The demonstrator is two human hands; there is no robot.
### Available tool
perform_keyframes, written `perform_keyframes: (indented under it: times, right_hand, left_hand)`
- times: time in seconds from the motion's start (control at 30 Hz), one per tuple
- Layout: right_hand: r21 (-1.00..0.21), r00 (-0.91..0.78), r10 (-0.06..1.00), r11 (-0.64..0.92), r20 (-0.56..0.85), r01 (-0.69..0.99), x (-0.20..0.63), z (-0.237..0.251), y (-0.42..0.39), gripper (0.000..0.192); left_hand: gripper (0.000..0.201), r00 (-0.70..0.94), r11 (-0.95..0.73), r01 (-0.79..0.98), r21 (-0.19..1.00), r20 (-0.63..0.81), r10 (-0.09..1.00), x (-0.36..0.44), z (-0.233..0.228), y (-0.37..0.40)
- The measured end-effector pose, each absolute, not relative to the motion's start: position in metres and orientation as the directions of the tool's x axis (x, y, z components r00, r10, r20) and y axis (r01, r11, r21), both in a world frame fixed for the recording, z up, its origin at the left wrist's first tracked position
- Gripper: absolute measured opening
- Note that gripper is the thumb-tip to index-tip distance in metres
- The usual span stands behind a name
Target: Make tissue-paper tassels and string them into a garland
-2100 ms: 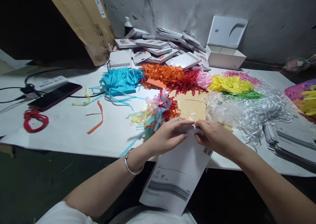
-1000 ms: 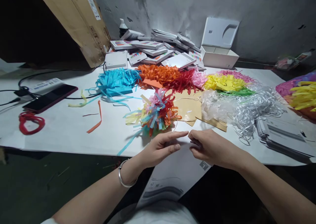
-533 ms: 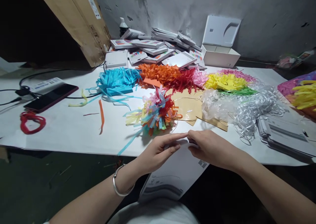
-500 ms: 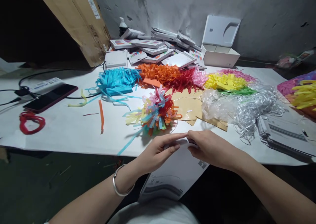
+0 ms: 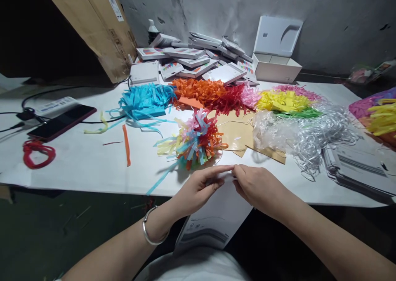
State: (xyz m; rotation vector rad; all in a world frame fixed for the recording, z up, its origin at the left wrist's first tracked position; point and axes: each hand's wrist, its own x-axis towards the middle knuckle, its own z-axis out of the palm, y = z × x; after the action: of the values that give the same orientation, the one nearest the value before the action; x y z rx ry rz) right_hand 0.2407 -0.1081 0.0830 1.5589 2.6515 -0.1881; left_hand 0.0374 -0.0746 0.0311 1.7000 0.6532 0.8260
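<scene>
A thin white cardboard box [image 5: 213, 219] with grey print slants from my lap up to the table's front edge. My left hand [image 5: 202, 186] grips its far end from the left, thumb bent and index finger stretched along the top edge. From the right, my right hand [image 5: 256, 184] closes on the same end, its fingers curled over the edge. The fingertips of both hands meet there and hide the box's end. Just beyond them lies a multicoloured bunch of tissue-paper tassels [image 5: 201, 138] on the white tabletop [image 5: 93, 169].
Behind lie blue [image 5: 147, 99], orange [image 5: 198, 92] and yellow tassels [image 5: 283, 102]. Clear plastic strings [image 5: 321, 128] spread beside flat cartons [image 5: 359, 165] at right. A phone [image 5: 63, 122] and red cord [image 5: 38, 154] lie left. Packed boxes [image 5: 198, 60] pile by the wall near an open white box [image 5: 276, 68].
My right hand has shifted slightly left and down along the box's end, covering the printed square that showed before. My left hand has hardly moved.
</scene>
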Motion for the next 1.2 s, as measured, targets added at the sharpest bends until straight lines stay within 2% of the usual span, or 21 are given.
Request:
perform_keyframes:
  times: [0.13,0.37,0.53,0.73,0.97,1.13,1.2]
  right_hand:
    - [-0.177,-0.48,0.866,0.456,-0.137,0.872,0.242,0.086,-0.104,0.011]
    - [-0.353,-0.486,0.863,0.415,-0.14,0.839,0.249,0.086,-0.098,0.011]
    - [-0.456,-0.476,0.877,0.396,-0.071,0.797,0.255,0.086,-0.101,0.009]
    - [-0.266,-0.41,0.911,0.383,-0.05,0.885,0.25,0.078,-0.105,0.007]
    - [-0.275,-0.386,0.92,0.355,-0.067,0.894,0.243,0.079,-0.107,0.013]
    - [-0.546,-0.362,0.922,0.234,-0.138,0.804,0.249,0.082,-0.103,0.016]
    - [-0.594,-0.337,0.931,0.192,-0.142,0.781,0.249,0.082,-0.103,0.01]
  left_hand:
    - [0.045,0.598,-0.31,0.038,0.95,0.227,0.769,0.038,0.03,-0.075]
    - [0.042,0.566,-0.291,0.0,0.957,0.24,0.789,0.043,0.024,-0.077]
    - [0.043,0.534,-0.382,0.025,0.924,0.311,0.786,0.04,0.025,-0.076]
    - [0.043,0.544,-0.432,0.064,0.9,0.331,0.771,0.041,0.027,-0.077]
    - [0.041,0.514,-0.42,0.115,0.9,0.308,0.801,0.045,0.022,-0.081]
    - [0.039,0.525,-0.356,0.016,0.934,0.295,0.798,0.043,0.024,-0.081]
    - [0.037,0.541,-0.315,-0.017,0.949,0.273,0.795,0.042,0.027,-0.08]
